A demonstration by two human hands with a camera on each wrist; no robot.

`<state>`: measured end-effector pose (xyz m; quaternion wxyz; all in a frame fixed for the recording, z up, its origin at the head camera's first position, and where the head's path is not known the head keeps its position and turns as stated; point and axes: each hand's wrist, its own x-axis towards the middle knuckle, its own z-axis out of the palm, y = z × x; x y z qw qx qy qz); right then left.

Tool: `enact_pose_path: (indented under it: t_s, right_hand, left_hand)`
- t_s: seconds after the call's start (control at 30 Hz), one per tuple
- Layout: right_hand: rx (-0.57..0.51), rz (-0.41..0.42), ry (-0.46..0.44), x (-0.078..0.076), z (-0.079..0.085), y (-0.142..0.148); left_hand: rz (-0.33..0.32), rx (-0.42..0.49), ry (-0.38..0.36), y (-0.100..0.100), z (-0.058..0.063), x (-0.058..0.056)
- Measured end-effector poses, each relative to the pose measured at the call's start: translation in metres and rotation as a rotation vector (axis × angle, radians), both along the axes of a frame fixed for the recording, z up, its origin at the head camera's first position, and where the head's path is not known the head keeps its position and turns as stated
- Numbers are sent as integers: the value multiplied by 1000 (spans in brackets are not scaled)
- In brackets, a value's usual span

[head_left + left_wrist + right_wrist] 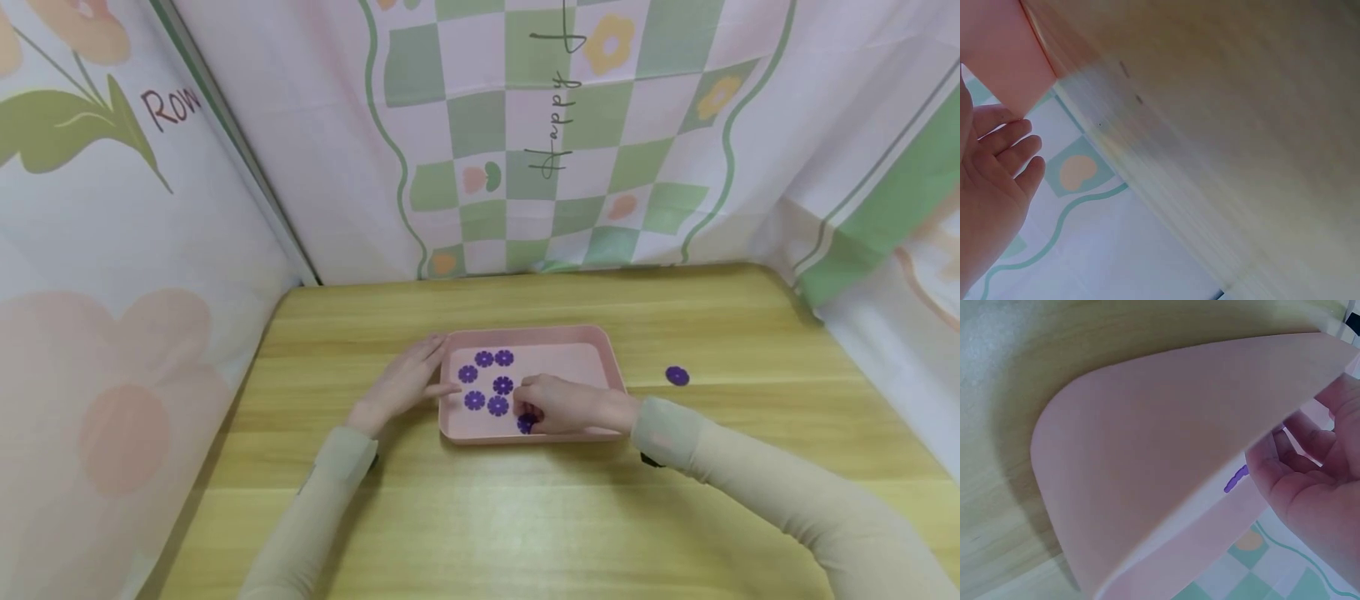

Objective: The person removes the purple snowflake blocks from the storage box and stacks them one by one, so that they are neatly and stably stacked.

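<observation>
A shallow pink tray [577,335] holds several purple notched discs, flower-shaped with a small centre hole, such as one disc [475,401] in its left half. My left hand [405,375] touches the tray's left rim with its fingers extended and the thumb reaching over the edge. In the left wrist view that hand [1000,169] is beside the pink tray wall [1010,56]. My right hand [558,404] is inside the tray near the front wall, fingers curled, pinching a purple disc [527,423]. In the right wrist view a purple disc edge [1235,479] shows beside the fingers, which partly hide it.
One or more overlapping purple discs [677,376] lie on the wooden table [480,517], right of the tray. Printed curtains [517,125] hang along the back and both sides of the table.
</observation>
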<state>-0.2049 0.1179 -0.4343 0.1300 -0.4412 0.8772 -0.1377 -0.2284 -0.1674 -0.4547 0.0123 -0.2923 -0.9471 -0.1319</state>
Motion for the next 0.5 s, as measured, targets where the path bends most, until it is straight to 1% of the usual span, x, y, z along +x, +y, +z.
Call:
enact_pose_path:
  t_s: [0.17, 0.3, 0.5]
  right_hand:
    - [6, 11, 9, 0, 1, 1]
    - [1, 36, 27, -1, 2, 2]
    - [32, 37, 13, -2, 2, 2]
  left_hand:
    - [4, -11, 2, 0, 1, 1]
    - [7, -13, 0, 0, 0, 0]
    - [10, -16, -10, 0, 0, 0]
